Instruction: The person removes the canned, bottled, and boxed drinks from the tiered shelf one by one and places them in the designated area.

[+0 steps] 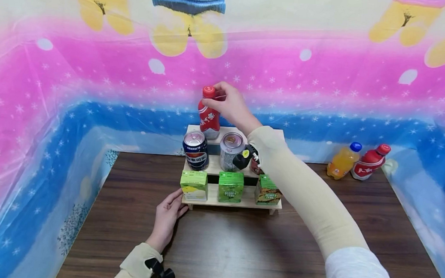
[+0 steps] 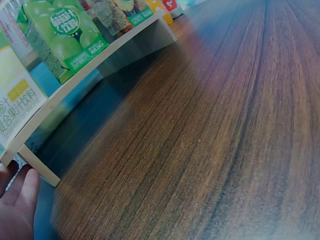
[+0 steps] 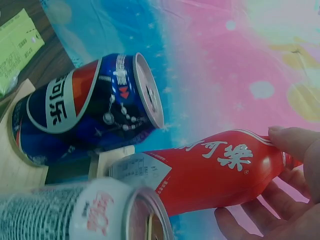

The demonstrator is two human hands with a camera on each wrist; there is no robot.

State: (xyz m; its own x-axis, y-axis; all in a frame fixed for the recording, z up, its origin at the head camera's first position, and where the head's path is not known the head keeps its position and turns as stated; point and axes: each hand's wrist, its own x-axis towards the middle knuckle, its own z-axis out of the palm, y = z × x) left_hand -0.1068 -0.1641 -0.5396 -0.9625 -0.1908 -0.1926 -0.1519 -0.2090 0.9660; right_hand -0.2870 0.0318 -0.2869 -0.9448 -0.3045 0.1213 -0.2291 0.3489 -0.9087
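– on the top tier of the stepped wooden stand (image 1: 212, 194), what is being held?

– a red bottle (image 1: 208, 116), kept near upright at the tier's left end. its neck, just below the red cap, is clasped between the thumb and curled fingers of the right hand (image 1: 230, 103). whether its full weight is borne by the wood cannot be told.

– and where is the left hand (image 1: 167, 217) placed?

– at the stand's left front corner, which is touched by the fingertips; the fingers are loosely stretched and the thumb is held apart from them.

– what is carried on the lower tiers?

– on the middle one, a dark blue can (image 1: 195, 152), a silvery can (image 1: 231, 154) and a third can, mostly hidden by the right arm. on the lowest, a yellow-green carton (image 1: 193, 188), a bright green carton (image 1: 230, 189) and a brown-and-green carton (image 1: 268, 191) are lined up.

– is anything seen beyond the stand?

– at the right of the brown table (image 1: 138, 180), an orange drink bottle (image 1: 342, 162) with a blue cap is seen beside a second red bottle (image 1: 369, 163).
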